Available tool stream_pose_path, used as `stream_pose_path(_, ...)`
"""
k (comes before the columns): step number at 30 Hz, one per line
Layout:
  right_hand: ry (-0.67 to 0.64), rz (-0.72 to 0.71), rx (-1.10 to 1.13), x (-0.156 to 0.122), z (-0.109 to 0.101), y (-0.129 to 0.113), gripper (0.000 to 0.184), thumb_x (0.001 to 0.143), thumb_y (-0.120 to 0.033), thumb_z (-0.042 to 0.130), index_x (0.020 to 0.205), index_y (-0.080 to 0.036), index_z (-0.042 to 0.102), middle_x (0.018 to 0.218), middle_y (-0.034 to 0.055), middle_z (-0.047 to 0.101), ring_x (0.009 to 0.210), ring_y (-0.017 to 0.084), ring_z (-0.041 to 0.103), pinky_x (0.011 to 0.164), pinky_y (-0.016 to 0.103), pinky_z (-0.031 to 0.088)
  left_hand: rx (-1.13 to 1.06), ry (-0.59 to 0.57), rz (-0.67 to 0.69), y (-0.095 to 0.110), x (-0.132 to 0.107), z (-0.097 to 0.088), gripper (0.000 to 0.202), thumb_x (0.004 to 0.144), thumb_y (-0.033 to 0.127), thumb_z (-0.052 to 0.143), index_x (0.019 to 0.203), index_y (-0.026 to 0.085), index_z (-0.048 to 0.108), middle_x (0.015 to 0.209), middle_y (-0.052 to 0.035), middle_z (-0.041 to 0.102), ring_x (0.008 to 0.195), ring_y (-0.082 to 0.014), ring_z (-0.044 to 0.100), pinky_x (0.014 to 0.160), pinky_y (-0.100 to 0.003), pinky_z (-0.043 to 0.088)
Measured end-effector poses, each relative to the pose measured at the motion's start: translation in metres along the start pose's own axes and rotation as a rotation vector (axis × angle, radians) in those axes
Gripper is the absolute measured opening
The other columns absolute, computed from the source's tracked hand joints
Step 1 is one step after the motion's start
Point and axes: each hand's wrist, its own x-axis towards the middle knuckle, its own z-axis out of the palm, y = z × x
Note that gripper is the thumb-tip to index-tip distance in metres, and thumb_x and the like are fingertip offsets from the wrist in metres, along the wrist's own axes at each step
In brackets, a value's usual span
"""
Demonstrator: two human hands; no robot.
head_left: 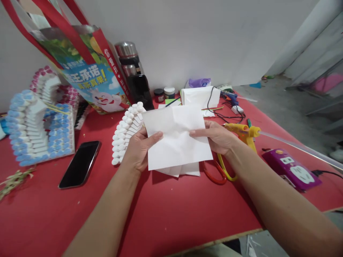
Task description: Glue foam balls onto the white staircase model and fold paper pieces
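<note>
A creased sheet of white paper [179,150] is held up above the table between my two hands. My left hand [139,148] grips its left edge, thumb on top and fingers behind. On the right edge my right hand [217,137] pinches the sheet the same way, its other fingers partly hidden. More white paper [190,169] lies on the table beneath. Just left of the sheet stands a curved stack of white round-ended pieces [124,132], partly covered by my left hand. Scissors with red and yellow handles [215,176] lie below my right wrist.
On the red table [160,221], a phone [80,164] and a blue-and-white stacked model [40,128] are at left. A shopping bag [88,71] and flask [127,50] stand behind. A yellow glue gun [243,132], purple power strip [292,169] and cables [227,116] occupy the right.
</note>
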Motion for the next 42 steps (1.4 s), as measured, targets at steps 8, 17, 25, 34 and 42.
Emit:
stream_pose_path(8, -0.044, -0.006, -0.067, 0.001, -0.002, 0.009, 0.034, 0.071, -0.025, 0.093, 0.103, -0.017, 0.082, 0.096, 0.0071, 0.083, 0.080, 0.018, 0.078, 0.076, 0.029, 0.061, 0.078, -0.070, 0.102, -0.017, -0.002, -0.013, 0.041, 0.079, 0.027, 0.086, 0.117, 0.020, 0.073, 0.104, -0.0068, 0.082, 0.085, -0.0258, 0.079, 0.074, -0.036, 0.065)
stream_pose_path(17, -0.084, -0.061, -0.025, 0.001, -0.008, 0.006, 0.037, 0.070, -0.022, 0.092, 0.106, -0.018, 0.082, 0.101, 0.0085, 0.083, 0.079, 0.020, 0.079, 0.078, 0.031, 0.063, -0.027, -0.141, 0.089, -0.012, -0.005, -0.016, 0.034, 0.078, 0.020, 0.086, 0.111, 0.019, 0.077, 0.101, -0.0069, 0.082, 0.087, -0.0246, 0.079, 0.075, -0.032, 0.063)
stream_pose_path(25, -0.074, -0.085, -0.016, -0.001, -0.004, 0.003, 0.020, 0.069, -0.022, 0.090, 0.087, -0.017, 0.083, 0.085, 0.0061, 0.082, 0.072, 0.018, 0.076, 0.068, 0.027, 0.062, -0.030, -0.094, 0.079, -0.012, -0.005, -0.019, 0.023, 0.072, 0.020, 0.087, 0.095, 0.018, 0.082, 0.088, -0.0058, 0.081, 0.073, -0.0197, 0.075, 0.066, -0.027, 0.058)
stream_pose_path(34, 0.001, -0.135, -0.062, -0.002, 0.001, -0.003, 0.005, 0.065, -0.015, 0.077, 0.070, -0.015, 0.078, 0.059, 0.0022, 0.069, 0.044, 0.010, 0.059, 0.040, 0.018, 0.041, 0.046, -0.166, 0.077, -0.004, -0.006, -0.020, 0.011, 0.069, 0.020, 0.079, 0.078, 0.017, 0.084, 0.077, -0.0058, 0.077, 0.064, -0.0145, 0.066, 0.058, -0.022, 0.049)
stream_pose_path(42, 0.088, -0.123, -0.152, 0.001, -0.002, -0.001, 0.003, 0.066, -0.016, 0.069, 0.067, -0.018, 0.070, 0.058, 0.0027, 0.067, 0.044, 0.013, 0.057, 0.040, 0.022, 0.039, 0.242, -0.196, 0.168, -0.009, -0.009, -0.021, 0.031, 0.087, 0.042, 0.070, 0.080, 0.016, 0.085, 0.078, -0.0092, 0.076, 0.070, -0.0173, 0.065, 0.060, -0.025, 0.050)
